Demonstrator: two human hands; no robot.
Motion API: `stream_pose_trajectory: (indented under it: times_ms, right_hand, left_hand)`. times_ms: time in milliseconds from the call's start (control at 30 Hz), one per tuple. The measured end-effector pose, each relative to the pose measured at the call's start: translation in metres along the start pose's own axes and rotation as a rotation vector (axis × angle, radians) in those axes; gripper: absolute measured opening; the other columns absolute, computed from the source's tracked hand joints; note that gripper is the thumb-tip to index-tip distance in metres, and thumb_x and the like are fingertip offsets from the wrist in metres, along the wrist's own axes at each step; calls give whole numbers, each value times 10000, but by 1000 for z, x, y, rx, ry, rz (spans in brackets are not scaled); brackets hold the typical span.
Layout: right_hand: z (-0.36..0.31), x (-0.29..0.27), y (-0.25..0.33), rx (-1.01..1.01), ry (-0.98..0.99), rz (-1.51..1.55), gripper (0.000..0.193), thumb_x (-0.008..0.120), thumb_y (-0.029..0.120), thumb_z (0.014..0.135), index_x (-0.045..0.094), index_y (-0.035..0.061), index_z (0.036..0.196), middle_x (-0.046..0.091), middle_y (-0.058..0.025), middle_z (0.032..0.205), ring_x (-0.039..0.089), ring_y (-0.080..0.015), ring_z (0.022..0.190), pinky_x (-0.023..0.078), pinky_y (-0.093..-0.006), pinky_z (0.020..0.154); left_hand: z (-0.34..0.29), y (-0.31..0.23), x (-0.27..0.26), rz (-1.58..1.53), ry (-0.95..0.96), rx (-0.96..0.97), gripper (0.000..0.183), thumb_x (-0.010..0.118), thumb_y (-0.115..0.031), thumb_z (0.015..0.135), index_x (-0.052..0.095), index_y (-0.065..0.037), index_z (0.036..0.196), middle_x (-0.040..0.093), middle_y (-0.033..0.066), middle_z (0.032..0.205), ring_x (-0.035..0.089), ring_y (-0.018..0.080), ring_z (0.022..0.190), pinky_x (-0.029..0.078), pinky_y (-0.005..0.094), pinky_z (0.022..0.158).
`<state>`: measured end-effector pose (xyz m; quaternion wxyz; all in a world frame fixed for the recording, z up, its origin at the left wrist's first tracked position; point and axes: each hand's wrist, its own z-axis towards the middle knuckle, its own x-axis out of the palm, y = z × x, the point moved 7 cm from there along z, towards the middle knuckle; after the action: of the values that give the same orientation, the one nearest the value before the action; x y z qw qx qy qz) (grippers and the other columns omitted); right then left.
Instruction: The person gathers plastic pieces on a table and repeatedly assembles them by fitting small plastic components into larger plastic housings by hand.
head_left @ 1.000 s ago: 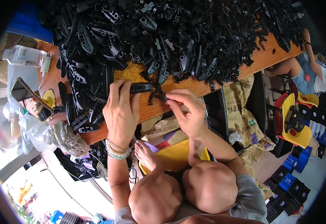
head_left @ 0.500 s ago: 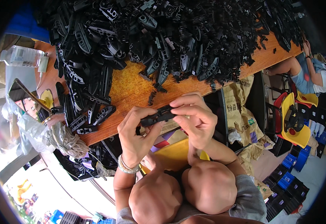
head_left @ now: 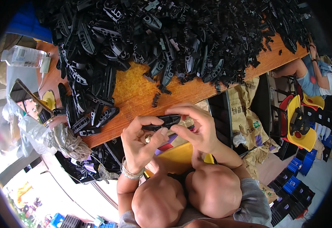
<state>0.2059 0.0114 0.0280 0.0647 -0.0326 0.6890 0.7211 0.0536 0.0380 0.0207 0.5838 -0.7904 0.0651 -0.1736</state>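
A small elongated black plastic part [head_left: 167, 122] is held in front of me, just off the near edge of the table. My left hand [head_left: 138, 138] pinches its left end between thumb and fingers. At the other end, my right hand [head_left: 199, 129] has its thumb against the part and its slightly blurred index finger curved over the top. Beyond them on the wooden table lies a big heap of black plastic parts [head_left: 154, 23]. A few small black pieces [head_left: 156, 100] lie apart, near the table edge.
The wooden table [head_left: 135, 104] runs across in front of me. At its left are a clear bottle [head_left: 23, 57], a propped phone [head_left: 29, 100] and a plastic bag [head_left: 65, 140]. Brown paper sacks [head_left: 246, 114] stand to the right. Farther right, a person [head_left: 318, 76] sits near yellow chairs [head_left: 301, 125].
The black part has been turned between my fingers and now shows a smoother, rounded side. My right index finger has shifted left over it, and my right hand has lowered slightly.
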Motion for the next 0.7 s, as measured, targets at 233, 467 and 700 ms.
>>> stream_pose_trajectory:
  times_ms: [233, 467, 700]
  right_hand:
    - [-10, -3, -5, 49, 108, 2, 272, 725, 67, 764, 645, -10, 1013, 625, -96, 824, 585, -168, 671, 462, -274, 598]
    - [-7, -1, -7, -1, 142, -303, 223, 706, 36, 768, 648, 0, 981, 594, -92, 789, 596, -205, 657, 476, -296, 586]
    - [32, 26, 10, -484, -117, -905, 323, 708, -26, 641, 656, 45, 952, 571, -62, 954, 546, -239, 813, 393, -343, 663]
  left_hand:
    - [1, -20, 2, 351, 91, 167, 206, 649, -9, 822, 640, 55, 1017, 682, 144, 788, 682, 168, 674, 537, 255, 618]
    - [34, -75, -26, 1551, -570, 729, 210, 697, -77, 755, 633, 8, 936, 561, 122, 909, 555, 284, 805, 464, 374, 696]
    - [31, -67, -23, 1333, -593, 939, 150, 667, 33, 712, 576, 18, 830, 582, 149, 952, 562, 330, 819, 458, 409, 728]
